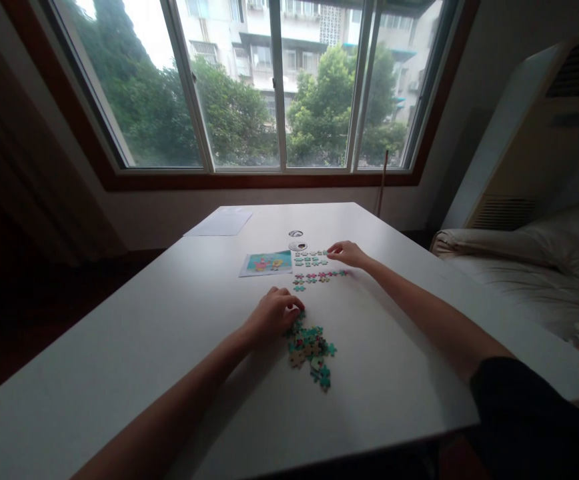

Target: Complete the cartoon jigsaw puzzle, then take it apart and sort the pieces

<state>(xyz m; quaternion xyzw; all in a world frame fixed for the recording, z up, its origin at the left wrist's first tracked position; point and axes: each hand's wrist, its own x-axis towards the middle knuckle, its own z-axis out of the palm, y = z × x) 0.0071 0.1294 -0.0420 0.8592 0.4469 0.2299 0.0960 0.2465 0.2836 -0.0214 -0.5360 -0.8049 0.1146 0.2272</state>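
A loose heap of jigsaw pieces, mostly green with some brown backs showing, lies on the white table. At its far left edge is my left hand, fingers curled and pinched on a green piece. Further off, several jigsaw pieces stand sorted in short rows: green ones at the back, pink and mixed ones nearer. My right hand reaches to the right end of the backmost row, thumb and fingertips closed on a small jigsaw piece there. Left of the rows lies a colourful picture sheet.
Two small round items lie behind the rows. A white paper sheet rests at the table's far left corner. The white table ends before a window; a pale sofa stands at the right.
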